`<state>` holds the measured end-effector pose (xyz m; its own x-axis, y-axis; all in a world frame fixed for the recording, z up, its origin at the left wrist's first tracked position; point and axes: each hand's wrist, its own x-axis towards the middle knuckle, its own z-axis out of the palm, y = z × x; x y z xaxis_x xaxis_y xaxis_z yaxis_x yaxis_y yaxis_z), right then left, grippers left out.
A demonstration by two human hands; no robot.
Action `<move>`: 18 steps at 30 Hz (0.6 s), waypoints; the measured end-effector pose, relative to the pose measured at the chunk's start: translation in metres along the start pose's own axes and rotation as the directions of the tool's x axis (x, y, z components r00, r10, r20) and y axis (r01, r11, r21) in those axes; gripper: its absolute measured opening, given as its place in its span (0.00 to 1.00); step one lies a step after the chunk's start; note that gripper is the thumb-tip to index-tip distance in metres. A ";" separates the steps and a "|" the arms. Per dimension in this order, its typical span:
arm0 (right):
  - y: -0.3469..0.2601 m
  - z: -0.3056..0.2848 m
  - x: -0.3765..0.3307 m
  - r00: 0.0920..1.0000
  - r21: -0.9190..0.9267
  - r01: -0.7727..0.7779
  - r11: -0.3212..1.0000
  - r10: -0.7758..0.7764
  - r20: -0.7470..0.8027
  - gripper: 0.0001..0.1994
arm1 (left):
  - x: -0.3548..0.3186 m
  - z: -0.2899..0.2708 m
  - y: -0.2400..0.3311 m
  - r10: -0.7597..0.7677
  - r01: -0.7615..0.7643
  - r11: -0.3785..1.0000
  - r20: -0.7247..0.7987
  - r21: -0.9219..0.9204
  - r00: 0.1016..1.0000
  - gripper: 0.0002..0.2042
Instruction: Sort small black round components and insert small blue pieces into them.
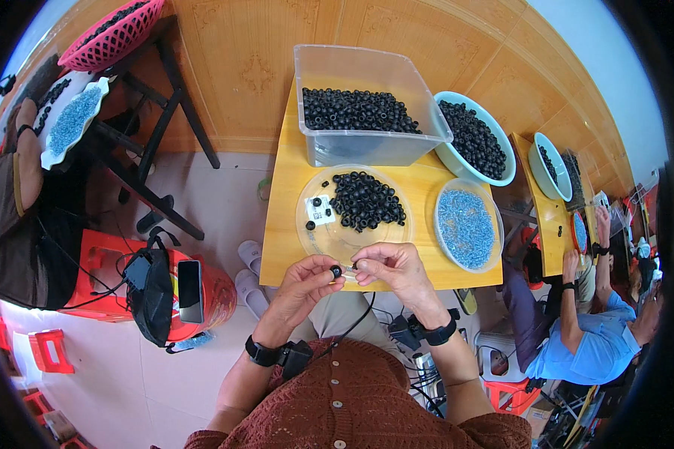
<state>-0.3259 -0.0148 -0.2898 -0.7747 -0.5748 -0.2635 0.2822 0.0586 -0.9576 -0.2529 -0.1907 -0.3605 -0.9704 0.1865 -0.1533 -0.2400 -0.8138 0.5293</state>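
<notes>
Just over the near edge of the yellow table, my left hand (301,287) pinches a small black round plastic piece (336,271) between thumb and fingertips. My right hand (398,274) is closed close beside it, its fingertips pressed on something small that I cannot make out. Beyond the hands lies a round, transparent shallow tray (314,233) with a heap of black round pieces (367,200) and a few loose ones at its left. To the right, an oval tub (497,238) holds many small bluish transparent pieces (466,229).
A large transparent bin (374,150) of black pieces stands at the table's back, beside a pale blue basin (511,173) of more. At left are a red stool (105,258) with a phone (190,290) and a seated person's arm. Another person in blue (588,337) works at right.
</notes>
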 end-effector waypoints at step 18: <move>-0.004 0.015 -0.005 0.979 -0.435 0.181 0.882 -0.204 -0.007 0.07 | -0.001 0.003 -0.003 -0.041 0.041 0.999 -0.019 0.031 0.999 0.10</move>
<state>-0.3146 -0.0241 -0.2830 -0.8197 -0.5693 -0.0630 -0.1377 0.3026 -0.9431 -0.2517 -0.1868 -0.3593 -0.9591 0.2094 -0.1903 -0.2807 -0.7881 0.5478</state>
